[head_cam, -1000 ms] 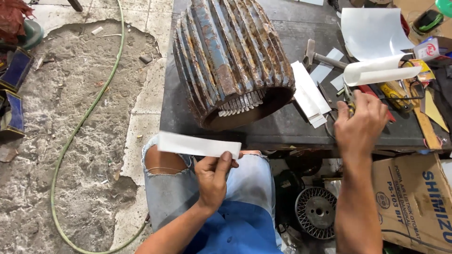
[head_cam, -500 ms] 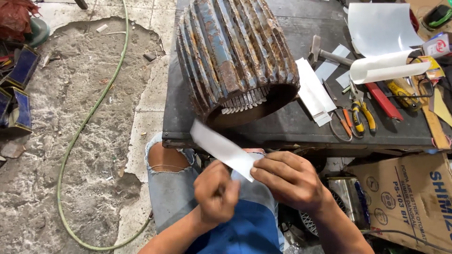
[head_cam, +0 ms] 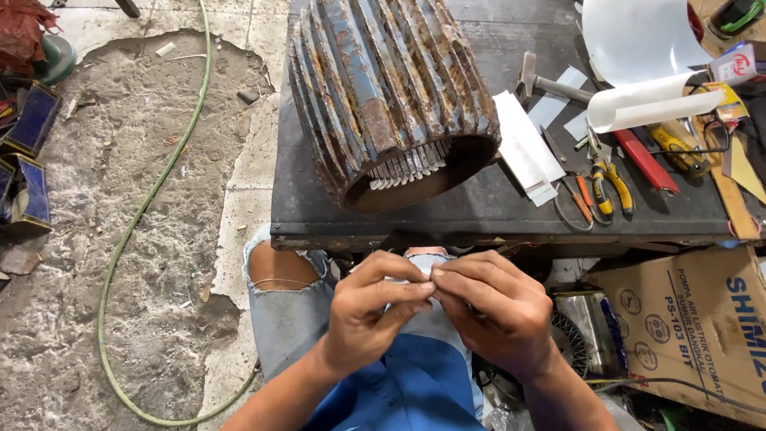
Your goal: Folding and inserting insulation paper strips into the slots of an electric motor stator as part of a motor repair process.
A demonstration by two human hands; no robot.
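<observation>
I have the white paper strip (head_cam: 411, 281) at lower centre of the frame, pinched in my left hand (head_cam: 375, 315) and right hand (head_cam: 496, 311), below the rusty finned motor shell (head_cam: 391, 96) on the dark surface (head_cam: 495, 203); steady, even fingertip pressure should keep the fold straight.

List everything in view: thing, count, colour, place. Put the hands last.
motor housing: one, rusty blue, ribbed, on its side on the table
table: one, dark
paper strips: a stack, white, right of the housing
paper roll: one, white, far right
hammer: one, grey, behind the strips
pliers: one, yellow handles
scissors: one, orange handles
cardboard box: one, brown, lower right
hose: one, green, on the floor
left hand: pinching a small white piece, mostly hidden
right hand: fingertips meeting the left's
</observation>
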